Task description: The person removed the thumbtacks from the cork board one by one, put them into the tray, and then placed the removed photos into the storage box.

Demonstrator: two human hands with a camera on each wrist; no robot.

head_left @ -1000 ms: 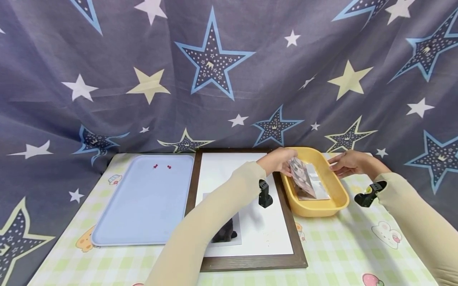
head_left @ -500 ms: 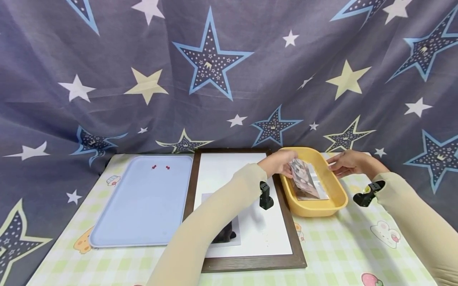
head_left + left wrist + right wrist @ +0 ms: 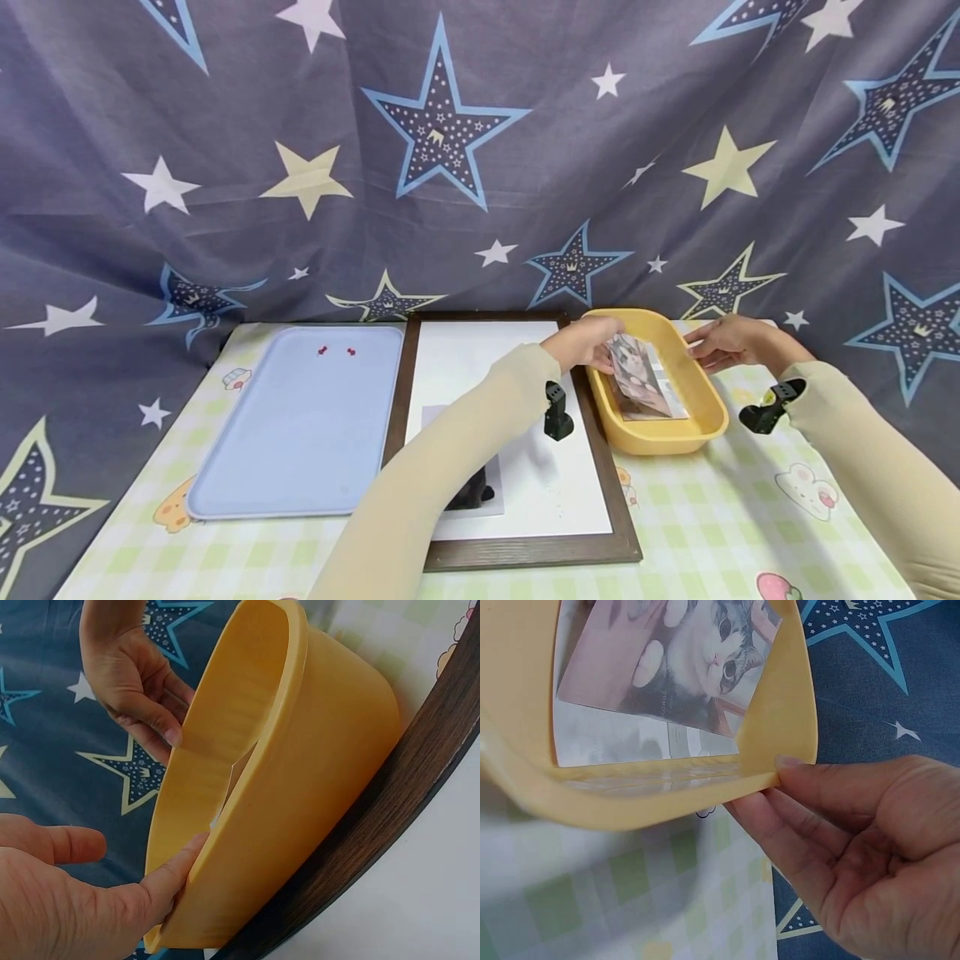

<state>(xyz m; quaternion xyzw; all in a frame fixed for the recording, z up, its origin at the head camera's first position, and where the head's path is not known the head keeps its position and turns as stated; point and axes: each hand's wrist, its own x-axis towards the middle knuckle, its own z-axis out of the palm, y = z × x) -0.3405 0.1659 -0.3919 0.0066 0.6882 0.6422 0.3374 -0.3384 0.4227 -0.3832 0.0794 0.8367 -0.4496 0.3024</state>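
Two long cream sleeves (image 3: 427, 475) reach forward over a table with a pale green checked cloth (image 3: 720, 542), a small black device at each wrist. Beneath one sleeve lies a white rectangular board in a dark brown wooden frame (image 3: 532, 552), bearing a partly covered print of a black furry shape (image 3: 471, 490). To its left rests a pale blue tray with rounded corners (image 3: 292, 425); two small red pins (image 3: 322, 350) lie near its far edge. At the frame's right side stands a yellow plastic bin with rounded corners (image 3: 645, 443). Inside it, a glossy photo of a grey-and-white cat (image 3: 637, 379) lies askew over a whitish printed sheet (image 3: 679, 402). The left hand (image 3: 585, 340) reaches over the bin's left rim, thumb and forefinger straight and apart; its other fingers are hidden, and contact with the photo cannot be told. The right hand (image 3: 726, 342) pinches the opposite rim, thumb on top, fingers outside. Behind hangs a grey-blue star-patterned fabric curtain (image 3: 435, 250).
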